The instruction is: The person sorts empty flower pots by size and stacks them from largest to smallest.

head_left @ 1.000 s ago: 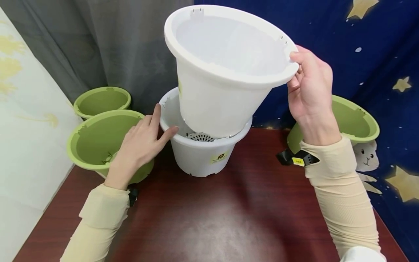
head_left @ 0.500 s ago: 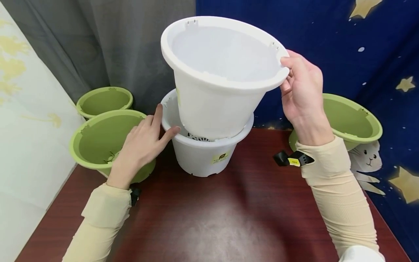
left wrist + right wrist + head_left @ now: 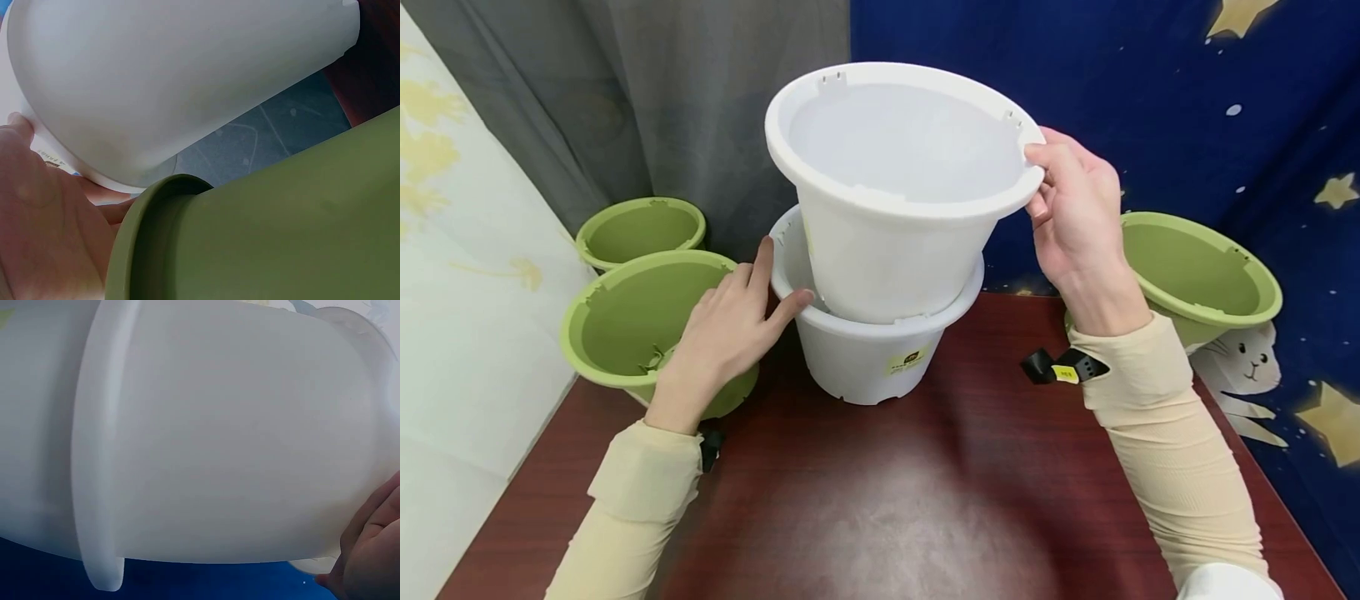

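My right hand (image 3: 1078, 217) grips the right rim of a white plastic flowerpot (image 3: 895, 258), thumb at the rim's inner edge and fingers beneath. This pot tilts, its base lowered inside a second white flowerpot (image 3: 865, 367), which stands upright on the table with a yellow label on its front. With thumb and forefinger spread, my left hand (image 3: 722, 333) touches the lower pot's left rim. In the left wrist view, the left hand (image 3: 50, 219) lies between the white pot's rim and a green flowerpot (image 3: 287, 225). The upper pot (image 3: 237, 431) fills much of the right wrist view.
Left of the white pots stands a green flowerpot (image 3: 625, 321), with another green pot (image 3: 640, 233) behind it. A further green pot (image 3: 1202, 275) is at the right, partly behind my right arm. Curtains (image 3: 737, 83) hang behind the dark red table (image 3: 865, 500).
My right hand has moved down and left, lowering the upper white pot deeper into the lower one and tilting it less. The drainage grid is now hidden. My left hand stays at the rim.
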### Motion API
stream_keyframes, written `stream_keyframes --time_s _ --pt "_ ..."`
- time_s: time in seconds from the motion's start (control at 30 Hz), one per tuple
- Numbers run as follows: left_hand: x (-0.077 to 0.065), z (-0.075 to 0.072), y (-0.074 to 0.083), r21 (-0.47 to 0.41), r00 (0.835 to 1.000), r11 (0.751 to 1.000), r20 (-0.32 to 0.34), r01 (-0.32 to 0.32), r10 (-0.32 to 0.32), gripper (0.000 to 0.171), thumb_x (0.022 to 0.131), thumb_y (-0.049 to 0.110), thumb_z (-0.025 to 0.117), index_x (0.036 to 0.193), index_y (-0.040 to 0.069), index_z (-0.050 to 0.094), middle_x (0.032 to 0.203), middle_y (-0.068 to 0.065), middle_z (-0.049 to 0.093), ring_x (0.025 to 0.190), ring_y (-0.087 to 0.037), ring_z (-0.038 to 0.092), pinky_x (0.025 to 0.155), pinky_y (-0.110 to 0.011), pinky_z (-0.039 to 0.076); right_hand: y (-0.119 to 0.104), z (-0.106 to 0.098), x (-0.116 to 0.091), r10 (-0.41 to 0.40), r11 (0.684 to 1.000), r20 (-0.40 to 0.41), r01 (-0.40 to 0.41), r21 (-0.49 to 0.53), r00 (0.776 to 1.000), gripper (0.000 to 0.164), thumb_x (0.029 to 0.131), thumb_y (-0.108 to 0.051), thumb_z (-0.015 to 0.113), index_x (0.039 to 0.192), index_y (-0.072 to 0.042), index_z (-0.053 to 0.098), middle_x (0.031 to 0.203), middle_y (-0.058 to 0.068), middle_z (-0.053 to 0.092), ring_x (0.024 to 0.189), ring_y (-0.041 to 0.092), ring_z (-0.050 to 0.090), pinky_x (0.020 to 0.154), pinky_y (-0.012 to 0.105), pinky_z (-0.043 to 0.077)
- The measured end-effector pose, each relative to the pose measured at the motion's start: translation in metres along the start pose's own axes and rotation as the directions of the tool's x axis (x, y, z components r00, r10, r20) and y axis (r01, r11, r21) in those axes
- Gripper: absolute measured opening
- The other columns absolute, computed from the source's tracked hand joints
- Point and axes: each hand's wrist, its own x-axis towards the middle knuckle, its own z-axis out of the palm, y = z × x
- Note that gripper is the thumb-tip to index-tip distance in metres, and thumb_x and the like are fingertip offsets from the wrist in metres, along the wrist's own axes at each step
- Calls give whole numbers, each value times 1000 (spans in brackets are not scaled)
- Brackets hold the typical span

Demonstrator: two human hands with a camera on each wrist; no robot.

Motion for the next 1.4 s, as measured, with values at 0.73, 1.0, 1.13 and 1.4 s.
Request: stream_keyframes --time_s 0.73,1.0,1.13,1.4 --pt "-3 -1 0 -9 1000 1000 13 1 -1 94 99 71 34 163 8 7 139 -31 48 123 -46 49 95 -63 41 23 -6 0 55 996 0 -55 -73 998 22 94 9 52 113 9 64 80 12 64 45 8 42 40 12 29" --pt "-2 -1 -1 -7 1000 1000 13 0 0 93 100 70 34 163 7 7 140 -31 47 125 -46 48 96 -63 40 30 -10 -1 84 992 8 -83 -97 996 24 95 7 53 117 8 64 82 12 65 46 8 42 41 12 31" --pt "-3 -1 -2 -6 1000 1000 14 -2 2 93 100 70 34 163 8 6 142 -31 46 126 -46 47 97 -63 40 34 -11 -1 106 990 12 -104 -98 994 24 95 7 53 117 8 63 81 11 64 45 8 42 41 13 31" --pt "-3 0 -3 -11 1000 1000 13 -4 4 92 100 70 34 163 11 4 143 -31 45 128 -46 46 98 -63 40 41 -13 -3 136 983 21 -132 -131 990 28 94 7 55 121 8 60 82 10 64 45 7 42 41 14 32"
